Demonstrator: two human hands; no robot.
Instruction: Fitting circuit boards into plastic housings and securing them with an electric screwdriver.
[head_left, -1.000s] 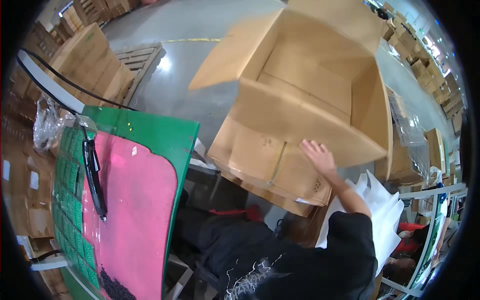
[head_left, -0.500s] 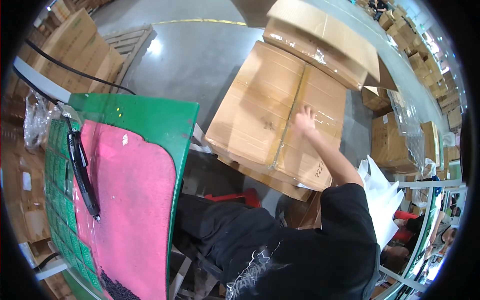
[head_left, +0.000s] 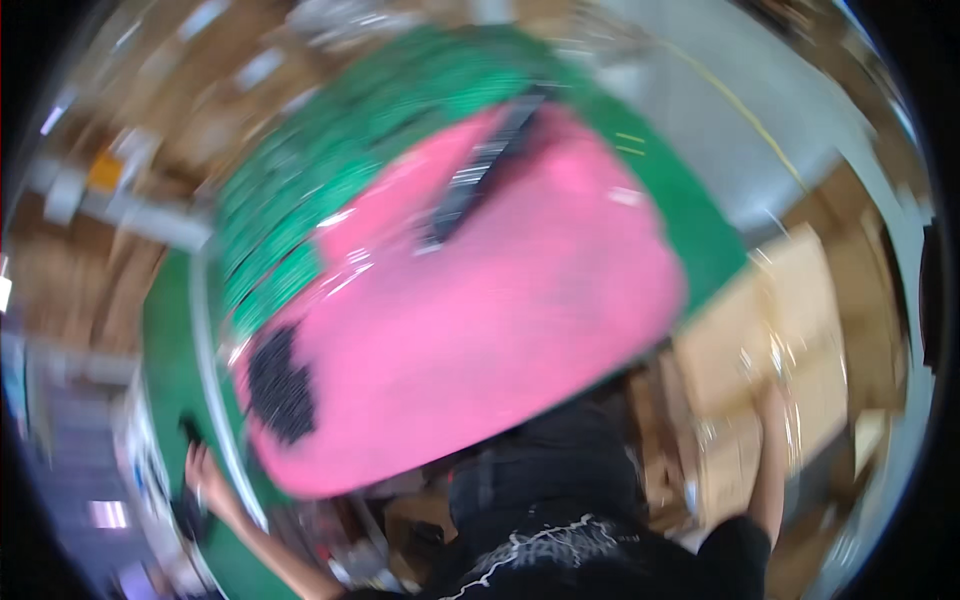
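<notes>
At the left my left hand (head_left: 204, 478) reaches over the green table (head_left: 165, 340), close to small dark objects (head_left: 190, 430). Blur hides whether the fingers grip one. On the right my right hand (head_left: 770, 388) is over a closed brown carton (head_left: 810, 290) with shiny tape; its fingers are smeared, so contact is unclear. In front of me a pink mat (head_left: 500, 320) covers much of the tabletop. A black, long, cable-fed hand tool (head_left: 470, 185) lies on it. A heap of tiny black pieces (head_left: 282, 388) rests at the mat's left end.
Green panels in clear plastic (head_left: 350, 170) line the table's far left side. A pale bar (head_left: 222, 400) crosses the tabletop beside my left forearm. More brown cartons (head_left: 130, 230) stand beyond the left side. Grey floor with a yellow line (head_left: 740, 105) shows at the far right.
The view has swung left, so the pink mat now fills the middle and the taped carton is at the right. My left hand has come into view at the left.
</notes>
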